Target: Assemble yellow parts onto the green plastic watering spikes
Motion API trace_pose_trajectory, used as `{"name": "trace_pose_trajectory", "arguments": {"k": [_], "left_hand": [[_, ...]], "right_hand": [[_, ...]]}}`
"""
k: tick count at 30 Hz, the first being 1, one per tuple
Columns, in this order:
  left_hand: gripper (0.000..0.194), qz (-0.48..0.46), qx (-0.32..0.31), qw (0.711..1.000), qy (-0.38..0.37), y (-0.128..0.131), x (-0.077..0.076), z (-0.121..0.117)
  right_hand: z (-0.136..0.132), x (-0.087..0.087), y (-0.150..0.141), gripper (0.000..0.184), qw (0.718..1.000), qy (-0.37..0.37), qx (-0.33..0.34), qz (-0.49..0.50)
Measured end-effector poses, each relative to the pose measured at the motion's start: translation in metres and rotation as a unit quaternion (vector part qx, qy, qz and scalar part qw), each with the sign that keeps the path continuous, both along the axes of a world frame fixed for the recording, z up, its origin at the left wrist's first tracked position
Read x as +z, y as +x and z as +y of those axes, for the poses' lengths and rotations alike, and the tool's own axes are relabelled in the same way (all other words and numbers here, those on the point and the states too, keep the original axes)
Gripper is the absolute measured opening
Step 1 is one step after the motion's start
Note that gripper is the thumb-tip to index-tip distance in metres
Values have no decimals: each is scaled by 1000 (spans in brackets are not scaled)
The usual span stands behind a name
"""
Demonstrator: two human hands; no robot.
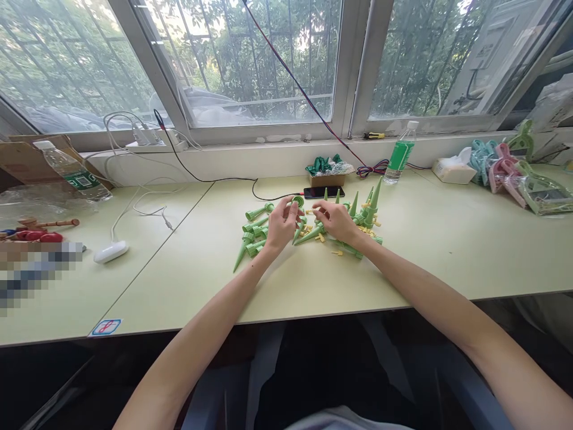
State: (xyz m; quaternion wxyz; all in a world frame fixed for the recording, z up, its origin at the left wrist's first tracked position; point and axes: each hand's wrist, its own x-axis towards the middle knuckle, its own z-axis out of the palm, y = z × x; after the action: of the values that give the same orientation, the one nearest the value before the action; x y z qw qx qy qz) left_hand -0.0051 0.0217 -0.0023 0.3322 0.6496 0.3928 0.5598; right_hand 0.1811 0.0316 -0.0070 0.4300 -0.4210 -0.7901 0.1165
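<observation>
My left hand point(283, 226) is closed around a green plastic spike point(298, 202), its round open end turned up at the fingertips. Just to the right, my right hand point(335, 220) pinches a small yellow plastic piece point(309, 211), held close to the spike's round end. Left of my hands lie several green spikes point(244, 251) on their sides. More green spikes point(375, 200) stand upright or lie on the right, with small yellow pieces point(337, 253) scattered among them. My fingers partly hide the parts beneath them.
Behind the parts are a black phone point(324, 192) on a cable and a small box point(329, 178) with green wrappers. A bottle point(400, 153) stands at the back right, near a tissue pack point(453, 167) and clips point(505, 169). A white adapter point(111, 252) lies left on the table point(188, 286).
</observation>
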Motion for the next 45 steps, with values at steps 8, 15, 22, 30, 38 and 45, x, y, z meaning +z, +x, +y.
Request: {"name": "trace_pose_trajectory", "arguments": {"k": [8,15,22,30,38,45], "left_hand": [[45,-66,-46,996,-50,2,6,-4],[41,-116,-21,989,-92,1,9,-3],[35,-100,-83,981,-145,1,13,-10],[48,-137,-203,937,-249,2,6,-7],[39,-145,-264,915,-269,5,4,-7],[45,-135,-253,921,-263,4,-2,-4]], "right_hand": [[-2,2,0,19,1000,11,-11,4],[-1,0,2,20,999,27,-26,3],[-4,3,2,19,999,34,-22,-11],[-4,3,1,19,999,41,-15,-8],[-6,5,1,20,999,53,-5,-5],[-6,4,1,19,998,56,3,-6]]}}
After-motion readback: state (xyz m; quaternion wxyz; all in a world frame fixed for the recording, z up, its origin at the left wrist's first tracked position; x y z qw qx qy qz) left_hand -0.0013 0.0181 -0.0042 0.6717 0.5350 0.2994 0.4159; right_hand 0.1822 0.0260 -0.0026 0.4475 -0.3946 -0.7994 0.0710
